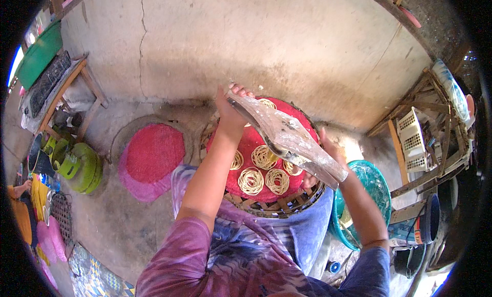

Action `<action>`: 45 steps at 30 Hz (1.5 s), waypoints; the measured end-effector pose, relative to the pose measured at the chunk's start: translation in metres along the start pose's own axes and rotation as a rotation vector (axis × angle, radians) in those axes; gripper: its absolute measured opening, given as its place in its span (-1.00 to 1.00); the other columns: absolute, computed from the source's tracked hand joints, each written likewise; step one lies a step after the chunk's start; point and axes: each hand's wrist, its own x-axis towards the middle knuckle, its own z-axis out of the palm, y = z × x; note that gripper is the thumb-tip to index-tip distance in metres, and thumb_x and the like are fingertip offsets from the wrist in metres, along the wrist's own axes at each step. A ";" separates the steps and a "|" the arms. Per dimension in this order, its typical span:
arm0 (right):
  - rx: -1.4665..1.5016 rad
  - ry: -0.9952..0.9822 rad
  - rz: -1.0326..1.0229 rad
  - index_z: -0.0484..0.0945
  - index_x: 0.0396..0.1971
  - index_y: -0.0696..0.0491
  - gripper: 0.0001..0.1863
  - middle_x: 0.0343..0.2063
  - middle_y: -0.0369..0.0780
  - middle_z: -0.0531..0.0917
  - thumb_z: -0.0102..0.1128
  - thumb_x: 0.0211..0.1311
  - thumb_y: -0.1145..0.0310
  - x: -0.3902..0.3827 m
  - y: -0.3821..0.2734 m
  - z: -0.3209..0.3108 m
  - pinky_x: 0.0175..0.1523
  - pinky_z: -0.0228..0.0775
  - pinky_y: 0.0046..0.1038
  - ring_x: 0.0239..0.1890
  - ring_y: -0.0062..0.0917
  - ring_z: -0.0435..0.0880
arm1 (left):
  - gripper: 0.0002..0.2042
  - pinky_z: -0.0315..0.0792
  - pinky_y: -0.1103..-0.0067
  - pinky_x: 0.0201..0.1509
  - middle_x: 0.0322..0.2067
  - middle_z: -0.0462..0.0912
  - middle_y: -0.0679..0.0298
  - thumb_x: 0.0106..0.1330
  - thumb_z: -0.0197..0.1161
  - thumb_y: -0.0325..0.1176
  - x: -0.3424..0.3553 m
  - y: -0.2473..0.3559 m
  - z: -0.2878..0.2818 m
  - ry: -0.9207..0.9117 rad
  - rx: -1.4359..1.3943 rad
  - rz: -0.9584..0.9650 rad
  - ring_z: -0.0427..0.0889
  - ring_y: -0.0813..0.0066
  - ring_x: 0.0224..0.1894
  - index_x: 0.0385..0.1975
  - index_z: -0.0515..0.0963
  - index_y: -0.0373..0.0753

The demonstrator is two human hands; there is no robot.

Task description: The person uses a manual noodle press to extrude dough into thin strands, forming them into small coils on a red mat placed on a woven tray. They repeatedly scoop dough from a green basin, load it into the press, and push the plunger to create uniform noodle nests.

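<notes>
A worn, flour-streaked wooden press (287,130) slants over my lap. The fingers of my left hand (233,102) wrap around its far left end. My right hand (330,151) grips the near right end, with some fingertips showing below the wood. Beneath the press, a pale yellowish bit (273,156) shows above one coil; the wood hides most of that spot. Several round coils of thin pale dough strands, such as a front coil (251,181), lie on a red cloth (230,182). The cloth covers a round woven bamboo tray (279,209) resting on my lap.
A teal tub (366,169) stands close by my right arm. Left of me, a red and pink cloth (154,156) lies over a round tray on the floor. Green gas cylinders (82,166) stand by a wooden bench (77,77). A cracked wall (230,41) rises ahead; a wooden rack (430,107) is at right.
</notes>
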 end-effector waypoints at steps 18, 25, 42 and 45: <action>-0.844 0.619 0.144 0.31 0.20 0.03 -0.32 -0.53 -0.25 0.54 -0.29 0.38 -0.23 0.031 -0.006 0.023 -0.58 0.27 -0.63 -0.70 -0.66 0.39 | -0.49 0.33 0.41 -0.31 -0.67 0.34 0.45 0.38 -0.35 0.19 0.013 0.041 0.040 -0.206 0.053 0.040 0.36 0.48 -0.55 -0.57 0.32 -0.06; -1.098 0.871 0.185 0.37 0.17 0.02 -0.20 -0.24 -0.25 0.53 -0.25 0.26 -0.39 0.022 -0.061 0.034 -0.27 0.33 -0.55 -0.32 -0.61 0.47 | -0.42 0.29 0.39 -0.27 -0.66 0.32 0.33 0.38 -0.44 0.24 0.044 0.020 0.040 0.161 0.377 0.228 0.32 0.35 -0.55 -0.56 0.28 -0.14; -1.401 1.009 0.115 0.57 -0.49 0.33 -0.12 -0.63 -0.09 0.58 -0.28 0.30 -0.33 0.038 -0.074 0.037 -0.20 0.39 -0.29 -0.48 -0.38 0.55 | -0.49 0.26 0.43 -0.35 -0.68 0.27 0.37 0.40 -0.48 0.14 0.065 0.021 0.027 0.133 0.291 0.205 0.28 0.43 -0.58 -0.58 0.24 -0.09; -1.565 1.043 0.039 0.54 -0.44 0.36 -0.12 -0.61 -0.05 0.57 -0.26 0.30 -0.33 0.044 -0.065 0.032 -0.19 0.36 -0.29 -0.45 -0.40 0.53 | -0.49 0.25 0.42 -0.37 -0.68 0.26 0.38 0.39 -0.47 0.15 0.066 0.032 0.036 0.112 0.343 0.231 0.27 0.43 -0.58 -0.59 0.23 -0.09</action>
